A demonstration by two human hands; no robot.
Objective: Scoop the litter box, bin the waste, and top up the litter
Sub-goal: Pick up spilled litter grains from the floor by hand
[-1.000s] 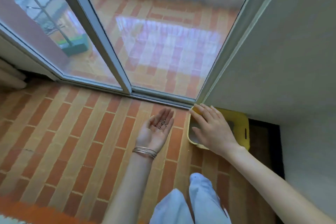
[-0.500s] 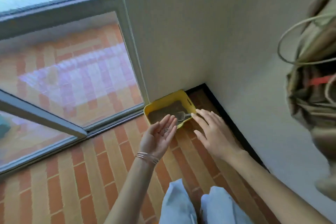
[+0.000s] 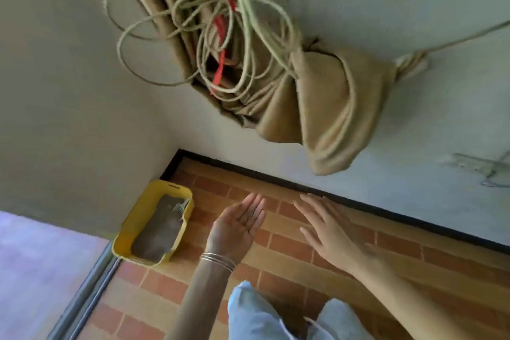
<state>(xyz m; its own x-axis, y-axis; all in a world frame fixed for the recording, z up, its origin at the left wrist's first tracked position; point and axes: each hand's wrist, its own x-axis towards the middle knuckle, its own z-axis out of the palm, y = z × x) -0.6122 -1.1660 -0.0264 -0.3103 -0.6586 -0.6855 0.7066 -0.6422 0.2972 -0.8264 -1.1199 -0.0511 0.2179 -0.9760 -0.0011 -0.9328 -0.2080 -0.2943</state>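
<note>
Two bare hands hover over the orange brick-patterned tile floor (image 3: 276,259) I'm watching. Largest up top: a bundled tan fabric curtain (image 3: 317,107) tangled with pale looped cord (image 3: 193,22) against the wall. The yellow rectangular plastic litter box (image 3: 154,222) sits in the floor's corner by the window frame, grey litter inside, a scoop (image 3: 180,208) resting in it. My right hand (image 3: 328,232) is flat, fingers spread, gripping nothing. My left hand (image 3: 238,225), palm up, cups a few dark litter grains (image 3: 249,214) in a relaxed grip.
</note>
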